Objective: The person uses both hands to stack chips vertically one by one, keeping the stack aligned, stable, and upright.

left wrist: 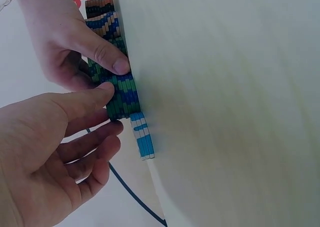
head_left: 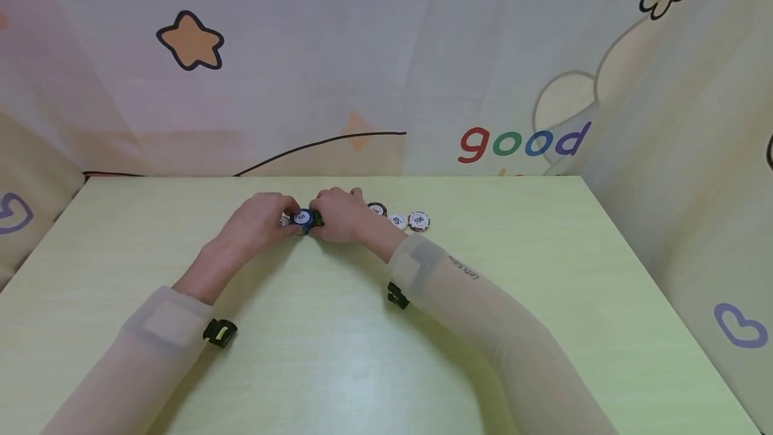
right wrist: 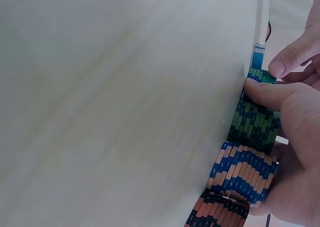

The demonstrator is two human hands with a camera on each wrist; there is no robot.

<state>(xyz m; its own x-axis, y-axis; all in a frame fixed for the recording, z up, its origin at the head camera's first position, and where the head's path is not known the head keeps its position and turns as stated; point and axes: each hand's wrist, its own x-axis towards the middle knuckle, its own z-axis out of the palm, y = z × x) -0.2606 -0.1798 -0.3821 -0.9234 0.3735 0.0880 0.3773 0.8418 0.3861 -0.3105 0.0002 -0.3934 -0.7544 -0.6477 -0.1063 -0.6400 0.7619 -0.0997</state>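
Note:
Stacks of poker chips stand side by side in a row. My left hand (head_left: 260, 217) pinches a blue-and-green stack of poker chips (left wrist: 122, 99) between thumb and fingers; its blue top shows in the head view. From the other side my right hand (head_left: 343, 215) curls round the chips, its thumb pressed where this stack meets a darker green stack (right wrist: 254, 124). Below the left hand's fingertips, in the left wrist view, sits a short light-blue-and-white stack (left wrist: 142, 137). The right hand's other fingers are mostly hidden behind the chips.
Beside the right hand are a blue-and-peach stack (right wrist: 242, 172) and a black-and-orange stack (right wrist: 217, 212). A white-topped stack (head_left: 419, 221) ends the row on the right. The pale table (head_left: 338, 327) meets a printed curtain (head_left: 362, 52) at its back edge.

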